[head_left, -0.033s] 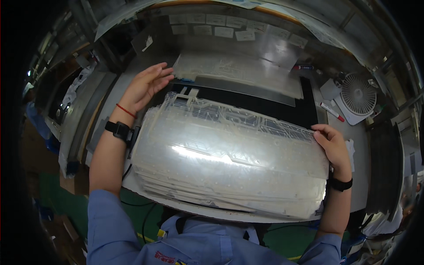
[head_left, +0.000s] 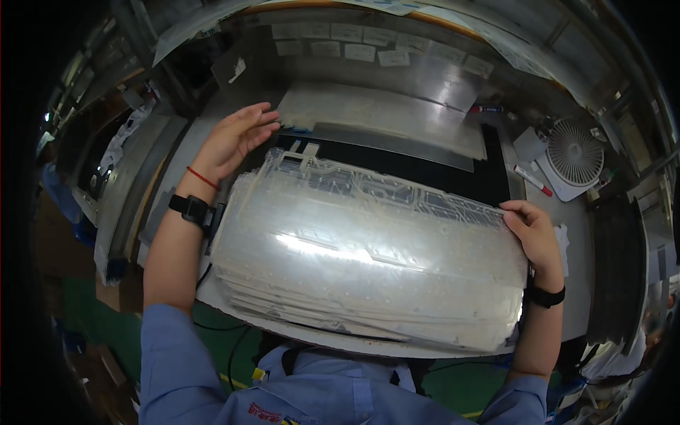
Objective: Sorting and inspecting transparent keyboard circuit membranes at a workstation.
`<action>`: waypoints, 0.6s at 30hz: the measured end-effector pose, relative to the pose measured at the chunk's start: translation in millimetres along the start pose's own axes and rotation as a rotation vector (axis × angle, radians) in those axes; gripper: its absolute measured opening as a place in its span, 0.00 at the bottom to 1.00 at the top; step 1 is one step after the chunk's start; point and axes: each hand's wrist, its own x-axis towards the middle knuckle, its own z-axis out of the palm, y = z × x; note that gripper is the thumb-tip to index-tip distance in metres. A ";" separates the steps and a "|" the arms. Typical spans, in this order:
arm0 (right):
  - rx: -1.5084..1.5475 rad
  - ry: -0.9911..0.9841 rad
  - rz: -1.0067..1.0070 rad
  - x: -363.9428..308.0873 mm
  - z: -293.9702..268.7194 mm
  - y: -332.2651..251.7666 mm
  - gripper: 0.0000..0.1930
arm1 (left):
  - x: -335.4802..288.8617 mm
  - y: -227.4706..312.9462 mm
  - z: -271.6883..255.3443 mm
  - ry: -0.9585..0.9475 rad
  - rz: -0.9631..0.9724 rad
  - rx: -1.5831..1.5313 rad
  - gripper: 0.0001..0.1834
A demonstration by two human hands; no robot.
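A thick stack of clear plastic sheets [head_left: 368,262] printed with circuit traces lies in front of me, its layers slightly fanned at the near edge. My right hand [head_left: 533,230] is at the far right corner, with thumb and fingertips closed on the edge of the top sheet. How many layers it grips cannot be told. My left hand [head_left: 239,139] is raised by the far left corner, fingers stretched out and holding nothing. Beyond the stack, a dark flat board [head_left: 496,163] lies partly under a translucent sheet [head_left: 404,149]. A small blue item [head_left: 297,129] sits near my left fingertips.
A white fan [head_left: 575,152] stands at the right, with a red-capped marker [head_left: 533,180] beside it. Another marker [head_left: 487,109] lies farther back. Paper labels [head_left: 360,52] line the back panel. Long stacked panels [head_left: 145,170] stand at the left.
A circuit pattern seen on the back surface beyond the board now looks faint, and the glare on the upright panel has shrunk. Both hands stay nearly in place.
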 end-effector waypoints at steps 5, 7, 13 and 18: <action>0.062 0.104 -0.151 -1.0 0.3 0.7 0.09 | 0.1 -3.7 -7.0 -0.172 -0.070 0.133 0.20; 0.033 0.119 -0.221 0.0 0.4 1.0 0.09 | -3.7 -3.4 -4.2 -0.150 -0.051 0.125 0.20; 0.020 0.222 -0.441 2.6 2.1 0.9 0.08 | -3.9 -0.6 -2.8 -0.209 -0.100 0.067 0.20; 0.079 0.234 -0.351 0.8 -1.3 4.4 0.08 | 7.8 -14.5 -8.9 -0.123 -0.155 0.061 0.23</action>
